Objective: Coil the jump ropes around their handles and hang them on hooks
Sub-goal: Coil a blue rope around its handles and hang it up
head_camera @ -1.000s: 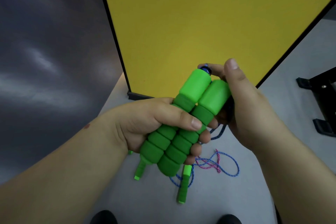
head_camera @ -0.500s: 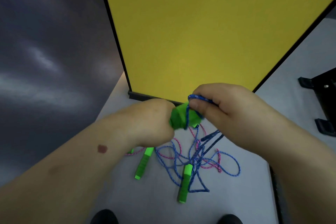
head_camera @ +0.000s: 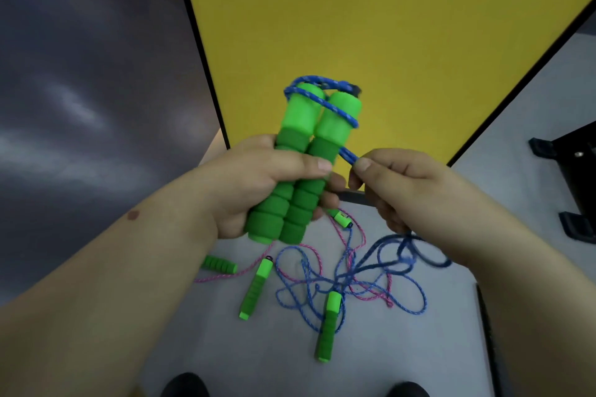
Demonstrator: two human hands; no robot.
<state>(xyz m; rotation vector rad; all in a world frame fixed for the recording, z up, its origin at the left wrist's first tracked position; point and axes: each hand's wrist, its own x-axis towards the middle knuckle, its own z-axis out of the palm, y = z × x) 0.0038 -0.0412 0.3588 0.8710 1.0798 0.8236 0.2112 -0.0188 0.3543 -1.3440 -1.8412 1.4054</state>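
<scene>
Where right hand [head_camera: 406, 184] pinches blue rope [head_camera: 348, 156] | lower strand blurred

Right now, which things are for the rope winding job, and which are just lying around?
For the job:
green handles gripped by left hand
blue rope pinched by right hand
loose ropes on floor

Lying about:
yellow panel
black stand

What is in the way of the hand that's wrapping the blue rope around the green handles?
Nothing visible. The right hand pinches the blue rope beside the paired green handles, which the left hand grips lower down.
</scene>
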